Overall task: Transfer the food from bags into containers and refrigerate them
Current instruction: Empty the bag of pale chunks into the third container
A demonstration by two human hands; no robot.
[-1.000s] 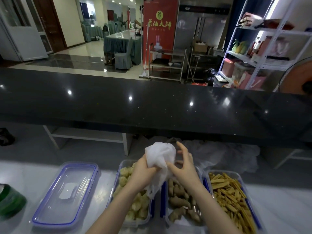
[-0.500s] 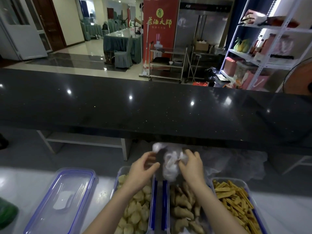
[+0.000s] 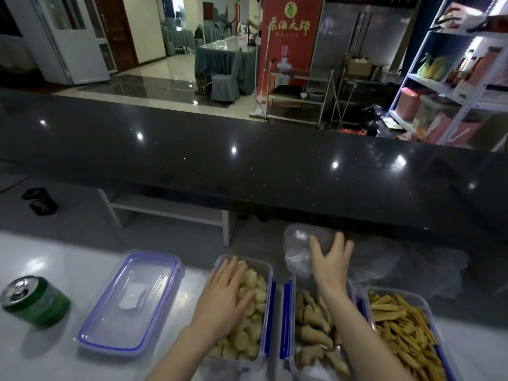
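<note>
Both hands have parted: the left hand [image 3: 224, 294] now rests flat on the puffs in its container [image 3: 268, 266], the right hand [image 3: 331, 261] presses the empty bag [image 3: 298, 250] back, fingers spread (nothing gripped). Crushing is the risk; the lid [image 3: 132, 301] lies unused.

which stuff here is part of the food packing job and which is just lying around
Part of the job:
- left container of pale round pieces, left hand resting flat on them
- middle container of brown pieces
- right container of yellow strips
- loose lid
- empty plastic bag under the right hand

Just lying about:
- green can
- dark counter
- shelving
</note>
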